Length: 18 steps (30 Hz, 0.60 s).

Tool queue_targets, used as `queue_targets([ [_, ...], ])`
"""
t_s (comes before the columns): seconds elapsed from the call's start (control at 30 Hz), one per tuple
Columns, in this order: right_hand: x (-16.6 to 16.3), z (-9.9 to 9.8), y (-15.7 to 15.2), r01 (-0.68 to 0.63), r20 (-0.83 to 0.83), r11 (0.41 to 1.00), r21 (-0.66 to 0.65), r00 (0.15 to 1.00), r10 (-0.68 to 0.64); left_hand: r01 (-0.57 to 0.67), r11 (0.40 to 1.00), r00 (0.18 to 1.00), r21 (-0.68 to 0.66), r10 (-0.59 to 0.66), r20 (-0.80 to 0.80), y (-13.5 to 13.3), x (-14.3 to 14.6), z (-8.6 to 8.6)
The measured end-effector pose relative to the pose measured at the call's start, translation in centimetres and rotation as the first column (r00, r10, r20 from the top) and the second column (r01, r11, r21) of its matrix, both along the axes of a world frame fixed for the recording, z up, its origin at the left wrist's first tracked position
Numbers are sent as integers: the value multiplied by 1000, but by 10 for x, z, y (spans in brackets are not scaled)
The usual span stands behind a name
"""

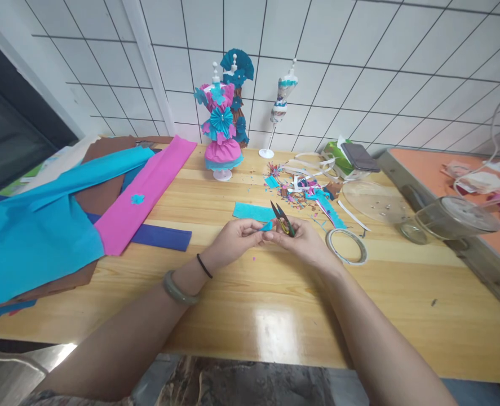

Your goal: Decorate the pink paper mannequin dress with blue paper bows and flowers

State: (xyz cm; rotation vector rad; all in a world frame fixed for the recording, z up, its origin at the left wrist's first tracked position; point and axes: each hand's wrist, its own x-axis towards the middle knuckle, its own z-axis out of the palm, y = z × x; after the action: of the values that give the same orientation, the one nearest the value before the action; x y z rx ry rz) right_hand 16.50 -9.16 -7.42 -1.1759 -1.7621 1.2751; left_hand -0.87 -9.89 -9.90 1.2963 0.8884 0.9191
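Observation:
Over the middle of the table, my left hand (233, 239) is closed, pinching a small folded piece of turquoise crepe paper (266, 226) between thumb and fingers. My right hand (304, 241) is closed around small dark-bladed scissors (282, 217), whose blades stand apart and point up and away. The right thumb and fingertips meet the left ones at the paper's edge. Just beyond both hands lies a flat turquoise paper strip (252, 212). A roll of tape (346, 246) rests right of my right hand.
Paper scraps (302, 186) are heaped behind my right hand. Two decorated dress-form stands (223, 152) and a barer one (278, 107) stand by the tiled wall. Folded crepe sheets (42, 242) and a pink strip (148, 197) cover the left. A clear jar (448, 219) lies at right.

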Motion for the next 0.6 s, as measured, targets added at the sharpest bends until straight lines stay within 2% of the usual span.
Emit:
queue_targets([
  [0.13,0,-2,0,44,-23,998,-36,999,-45,28,999,999,16,-28,-21,-1,1,1],
  [0.3,0,3,-2,65,9,998,-15,998,-65,0,993,999,115,5,-46,-3,3,4],
  [0.43,0,3,-2,47,-5,998,-42,999,-47,-11,998,996,66,17,-90,-2,1,2],
  [0.6,1,-4,2,88,-106,991,-103,989,-99,-79,997,997,24,79,13,0,-1,3],
])
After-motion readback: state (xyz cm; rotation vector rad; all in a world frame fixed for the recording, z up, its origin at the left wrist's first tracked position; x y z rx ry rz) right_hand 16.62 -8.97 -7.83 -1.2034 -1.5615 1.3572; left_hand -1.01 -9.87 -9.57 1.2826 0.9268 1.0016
